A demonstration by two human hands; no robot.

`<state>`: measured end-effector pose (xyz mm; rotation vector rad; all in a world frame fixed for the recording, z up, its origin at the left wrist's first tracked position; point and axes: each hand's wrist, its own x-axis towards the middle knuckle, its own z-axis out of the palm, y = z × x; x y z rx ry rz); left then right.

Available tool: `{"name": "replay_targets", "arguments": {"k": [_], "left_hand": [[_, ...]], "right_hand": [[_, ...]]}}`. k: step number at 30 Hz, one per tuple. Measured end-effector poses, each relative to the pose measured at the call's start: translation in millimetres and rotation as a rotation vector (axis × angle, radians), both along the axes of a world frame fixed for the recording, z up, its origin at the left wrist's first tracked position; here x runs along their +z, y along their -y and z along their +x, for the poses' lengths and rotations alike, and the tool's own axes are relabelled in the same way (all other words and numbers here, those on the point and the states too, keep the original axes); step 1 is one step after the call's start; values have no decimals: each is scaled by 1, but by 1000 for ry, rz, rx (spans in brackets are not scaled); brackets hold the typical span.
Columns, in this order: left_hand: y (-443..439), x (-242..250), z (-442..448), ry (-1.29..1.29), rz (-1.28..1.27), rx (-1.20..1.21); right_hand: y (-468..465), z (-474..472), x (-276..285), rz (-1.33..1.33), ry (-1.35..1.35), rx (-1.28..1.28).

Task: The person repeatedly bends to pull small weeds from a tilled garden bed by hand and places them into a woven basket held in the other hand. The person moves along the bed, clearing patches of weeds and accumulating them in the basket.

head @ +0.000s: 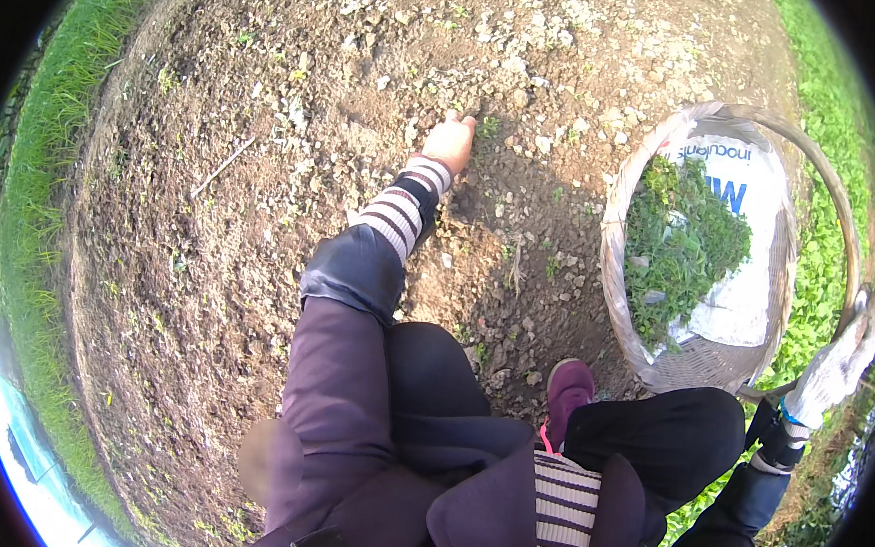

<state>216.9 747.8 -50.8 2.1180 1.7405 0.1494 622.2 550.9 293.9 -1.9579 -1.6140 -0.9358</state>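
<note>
My bare left hand [449,143] reaches down to the soil, back of the hand up, its fingertips at the ground beside a small green weed [489,126]. Whether anything is between those fingers is hidden. At the far right, my right hand [833,373], in a white glove, grips the curved handle [838,166] of a wicker basket [614,269]. A white printed sack [737,284] lines the basket. On that sack lies a heap of pulled green weeds [687,251], mostly toward the basket's left side.
Dry, cloddy soil [276,211] with scattered small weeds spreads before me. A thin pale stick [222,166] lies on it. Tall grass [45,174] borders the left, low leafy plants [819,297] the right. My pink shoe [571,387] stands close to the basket.
</note>
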Motion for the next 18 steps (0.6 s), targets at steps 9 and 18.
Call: {"name": "replay_targets", "arguments": {"k": [9, 18], "left_hand": [[73, -2, -35, -6, 82, -266], [47, 17, -80, 549, -270, 387]], "right_hand": [[6, 17, 1, -151, 347, -151], [7, 26, 8, -217, -609, 257]]}}
